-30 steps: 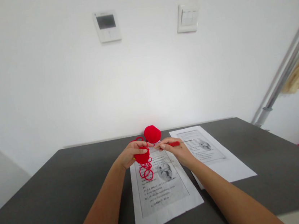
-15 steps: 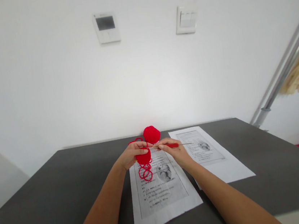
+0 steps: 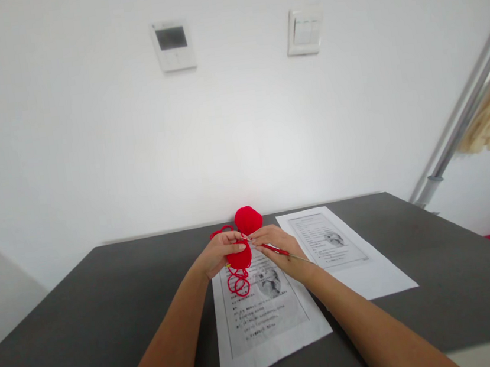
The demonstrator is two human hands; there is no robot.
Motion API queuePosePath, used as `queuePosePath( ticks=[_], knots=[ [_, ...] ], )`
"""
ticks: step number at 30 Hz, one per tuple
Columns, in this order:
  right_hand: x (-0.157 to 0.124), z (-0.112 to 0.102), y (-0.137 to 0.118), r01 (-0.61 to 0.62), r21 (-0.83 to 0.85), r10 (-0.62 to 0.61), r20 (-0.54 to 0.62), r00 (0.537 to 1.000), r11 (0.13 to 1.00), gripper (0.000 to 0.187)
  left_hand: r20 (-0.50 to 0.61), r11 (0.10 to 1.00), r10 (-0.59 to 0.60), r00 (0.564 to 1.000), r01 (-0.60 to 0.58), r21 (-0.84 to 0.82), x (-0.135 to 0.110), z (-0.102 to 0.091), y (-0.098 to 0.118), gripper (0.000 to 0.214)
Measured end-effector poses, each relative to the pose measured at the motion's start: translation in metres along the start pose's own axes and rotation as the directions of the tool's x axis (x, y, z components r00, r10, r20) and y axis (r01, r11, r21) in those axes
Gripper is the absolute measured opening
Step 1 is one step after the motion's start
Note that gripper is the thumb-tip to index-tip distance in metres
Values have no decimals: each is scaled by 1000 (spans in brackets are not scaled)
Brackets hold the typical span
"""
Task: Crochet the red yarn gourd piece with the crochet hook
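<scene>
The right hand [image 3: 285,241] pinches a red-handled crochet hook [image 3: 275,249], its tip leftward at the far edge of the red crocheted piece [image 3: 239,260] clasped in the left hand [image 3: 216,255]; the red yarn ball [image 3: 248,220] sits just beyond. The hook slants far-left to near-right; half a second ago it lay nearly straight left to right.

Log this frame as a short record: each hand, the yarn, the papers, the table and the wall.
Left hand: pinches a red yarn piece
Right hand: grips a thin tool, pointed toward the yarn piece; tip contact too small to tell
Yarn ball: red, beyond the hands, near the wall
Loose yarn: red loops over the left sheet
Papers: two printed sheets; the right sheet partly behind the right forearm
Table: dark gray
On wall: screen panel, light switch to its right
</scene>
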State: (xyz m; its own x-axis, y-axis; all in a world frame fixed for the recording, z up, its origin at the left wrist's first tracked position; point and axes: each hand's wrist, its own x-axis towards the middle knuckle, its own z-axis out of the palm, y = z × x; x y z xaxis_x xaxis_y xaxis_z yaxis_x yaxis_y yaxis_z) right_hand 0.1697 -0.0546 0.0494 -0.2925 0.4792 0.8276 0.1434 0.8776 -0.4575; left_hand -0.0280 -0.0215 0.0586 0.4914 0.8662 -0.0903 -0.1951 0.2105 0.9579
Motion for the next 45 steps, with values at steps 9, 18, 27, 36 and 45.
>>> queuePosePath(
  ticks=[9,18,27,36,45],
  knots=[
    [-1,3,1,-194,92,190,52,980,977,13,52,998,48,997,-50,32,2,8,-1,45],
    [-3,1,11,-335,138,342,-29,939,932,10,-50,983,109,993,-100,156,3,11,0,45],
    [0,-4,12,-407,230,422,-16,907,884,14,-116,962,213,970,-188,196,6,11,-3,30],
    [0,-7,12,-489,362,507,53,861,793,17,-98,946,237,967,-207,251,3,12,2,25],
    [4,-14,8,-500,471,488,157,859,727,20,-78,942,215,973,-186,280,3,12,1,28]
  ],
)
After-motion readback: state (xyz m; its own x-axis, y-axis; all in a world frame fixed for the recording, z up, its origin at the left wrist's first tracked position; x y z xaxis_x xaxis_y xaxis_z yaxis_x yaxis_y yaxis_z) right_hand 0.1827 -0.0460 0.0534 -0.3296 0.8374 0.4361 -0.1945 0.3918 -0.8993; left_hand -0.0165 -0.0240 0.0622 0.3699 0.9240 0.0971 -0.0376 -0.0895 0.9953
